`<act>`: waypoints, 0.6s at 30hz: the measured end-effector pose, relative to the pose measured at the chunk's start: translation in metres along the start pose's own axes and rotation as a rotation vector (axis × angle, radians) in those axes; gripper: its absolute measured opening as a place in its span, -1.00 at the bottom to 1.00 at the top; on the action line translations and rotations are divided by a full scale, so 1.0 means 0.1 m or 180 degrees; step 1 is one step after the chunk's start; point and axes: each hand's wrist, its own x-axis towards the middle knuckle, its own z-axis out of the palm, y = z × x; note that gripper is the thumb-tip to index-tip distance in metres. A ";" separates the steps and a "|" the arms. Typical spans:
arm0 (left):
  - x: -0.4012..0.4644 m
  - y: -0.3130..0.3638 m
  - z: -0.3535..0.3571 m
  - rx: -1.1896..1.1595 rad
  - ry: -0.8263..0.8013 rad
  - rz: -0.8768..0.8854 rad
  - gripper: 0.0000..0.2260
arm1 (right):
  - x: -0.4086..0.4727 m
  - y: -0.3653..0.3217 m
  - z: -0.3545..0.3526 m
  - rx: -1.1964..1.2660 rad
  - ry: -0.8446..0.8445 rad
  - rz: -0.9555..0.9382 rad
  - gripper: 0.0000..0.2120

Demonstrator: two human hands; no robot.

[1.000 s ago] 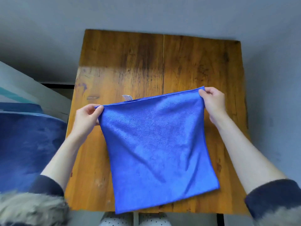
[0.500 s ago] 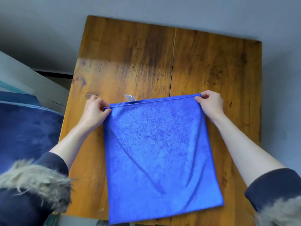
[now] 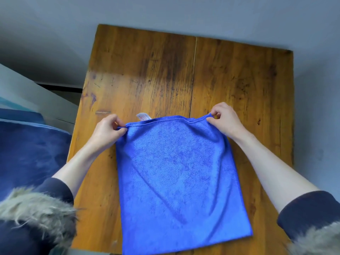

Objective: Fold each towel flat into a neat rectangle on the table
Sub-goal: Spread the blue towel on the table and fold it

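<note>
Towel stretches between left hand and right hand, each pinching a far corner above the worktop.

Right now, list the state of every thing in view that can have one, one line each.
blue towel: spread on the table, far edge lifted, near edge overhanging the table's front.
white tag: sticking up at the towel's far edge.
left hand: pinching the far left corner.
right hand: pinching the far right corner.
wooden table: bare across its far half.
</note>
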 end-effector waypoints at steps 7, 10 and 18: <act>0.00 0.06 -0.11 -0.0763 -0.0276 -0.0314 -0.86 | 0.00 -0.04 -0.04 -0.0223 -0.0363 0.0047 -0.91; -0.02 0.06 -0.15 -0.0997 -0.0267 -0.0346 -0.88 | -0.04 -0.05 -0.09 0.0051 -0.0328 0.0353 -0.84; -0.22 -0.02 -0.31 -0.1308 -0.0028 -0.0369 -0.96 | -0.31 -0.12 -0.34 0.0267 -0.0566 0.0800 -0.81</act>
